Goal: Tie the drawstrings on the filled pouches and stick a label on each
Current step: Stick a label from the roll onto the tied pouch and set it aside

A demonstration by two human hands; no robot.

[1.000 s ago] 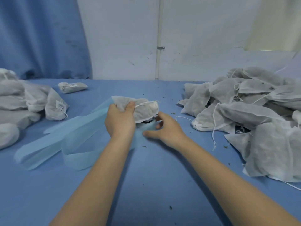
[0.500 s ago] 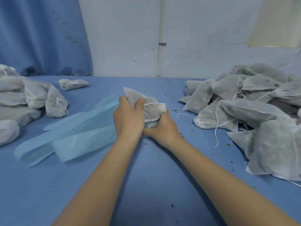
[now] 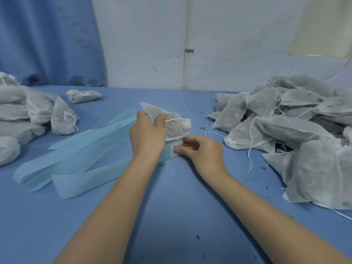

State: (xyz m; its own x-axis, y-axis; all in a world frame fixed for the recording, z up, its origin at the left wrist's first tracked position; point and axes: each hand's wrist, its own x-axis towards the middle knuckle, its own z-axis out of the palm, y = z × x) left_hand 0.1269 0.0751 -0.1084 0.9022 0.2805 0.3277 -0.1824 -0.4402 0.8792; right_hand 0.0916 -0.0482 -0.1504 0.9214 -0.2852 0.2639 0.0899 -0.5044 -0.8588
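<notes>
My left hand [image 3: 147, 133] grips a filled white drawstring pouch [image 3: 176, 126] at mid-table, thumb over its gathered neck. Just below the pouch, my right hand [image 3: 202, 151] pinches a small white barcode label [image 3: 176, 148] at the end of a long pale-blue backing strip [image 3: 82, 155]. The label sits at the strip's end, under the pouch. A heap of white pouches with loose strings [image 3: 297, 134] lies to the right. To the left lies a pile of pouches carrying barcode labels [image 3: 38, 115].
One labelled pouch [image 3: 83, 96] lies alone at the back left. The blue tabletop [image 3: 181, 216] is scattered with small green crumbs. A blue curtain and a white wall with a pipe stand behind the table.
My right hand has slid from beneath the pouch down to the strip's end and now pinches the label. My left hand has kept its hold on the pouch.
</notes>
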